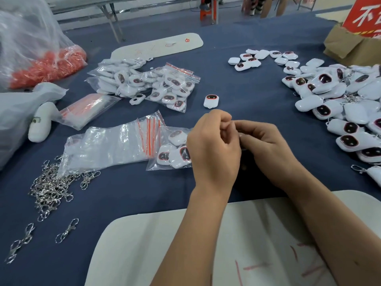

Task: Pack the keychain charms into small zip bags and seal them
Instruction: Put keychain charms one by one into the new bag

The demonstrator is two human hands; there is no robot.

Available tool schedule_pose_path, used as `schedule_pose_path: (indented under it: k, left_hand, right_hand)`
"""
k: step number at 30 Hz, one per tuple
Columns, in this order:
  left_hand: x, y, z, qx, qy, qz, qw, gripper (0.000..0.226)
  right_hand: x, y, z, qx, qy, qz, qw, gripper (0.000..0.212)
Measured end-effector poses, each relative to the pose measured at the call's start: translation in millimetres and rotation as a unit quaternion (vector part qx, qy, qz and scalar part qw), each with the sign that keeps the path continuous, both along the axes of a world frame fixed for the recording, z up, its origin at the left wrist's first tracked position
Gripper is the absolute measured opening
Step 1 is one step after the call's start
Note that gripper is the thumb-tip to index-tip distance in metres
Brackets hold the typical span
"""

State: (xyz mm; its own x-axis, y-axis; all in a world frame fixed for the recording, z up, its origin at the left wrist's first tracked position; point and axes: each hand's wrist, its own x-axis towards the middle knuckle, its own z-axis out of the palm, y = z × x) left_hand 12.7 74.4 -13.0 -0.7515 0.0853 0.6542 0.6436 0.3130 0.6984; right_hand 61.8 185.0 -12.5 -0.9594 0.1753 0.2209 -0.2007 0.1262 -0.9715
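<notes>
table (237, 87): blue cloth, whole job laid out on it; progress reads as partway, lots left.
loose charms (350, 104): big unbagged heap at 3 o'clock, spilling to the right edge; a smaller scatter (266, 58) at 1 o'clock. This is the remaining work, and it is the largest pile.
red bag (43, 65): big clear sack of red bits at 10 o'clock, use unclear.
packed bags (165, 85): heap of filled zip bags at 11 o'clock, several charms each, red strips on top; look sealed, cannot confirm each one.
empty bags (111, 145): flat stack at 9 o'clock, plus a sleeved pack (86, 110) just beyond it. Plenty of stock.
clips (51, 186): tangle of metal clasps at 8 o'clock, a few strays nearer 7.
current bag (171, 149): just left of the hands, touching the empty bags, about three charms inside; sealed or not, cannot tell.
left hand (212, 149): centre, fingers curled, tips meeting the right hand.
right hand (266, 149): centre, fingers curled toward the left. Both pinch something small between them; object hidden, likely a clip or charm ring.
single charm (211, 101): alone at 12 o'clock, just beyond the hands, unbagged.
estimate: under half done, judging by loose vs packed piles.
</notes>
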Motion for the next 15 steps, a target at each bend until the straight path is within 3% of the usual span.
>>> schedule_pose_path:
  k: [3,8,15]
  left_hand:
    - [-1.0,-0.1,-0.6,0.007,0.009,-0.016,1.0,0.01]
    - [-1.9,3.1,-5.7,-0.01,-0.006,-0.037,0.999,0.009]
    - [-6.4,0.9,-4.3,0.035,-0.034,-0.042,0.998,0.006]
  right_hand:
    - [0.0,0.6,0.6,-0.014,-0.028,0.039,0.999,0.053]
    - [-4.9,-2.7,-7.2,0.062,-0.018,-0.143,0.988,0.041]
    - [-2.7,-1.6,-3.6,-0.072,-0.02,0.025,0.997,0.041]
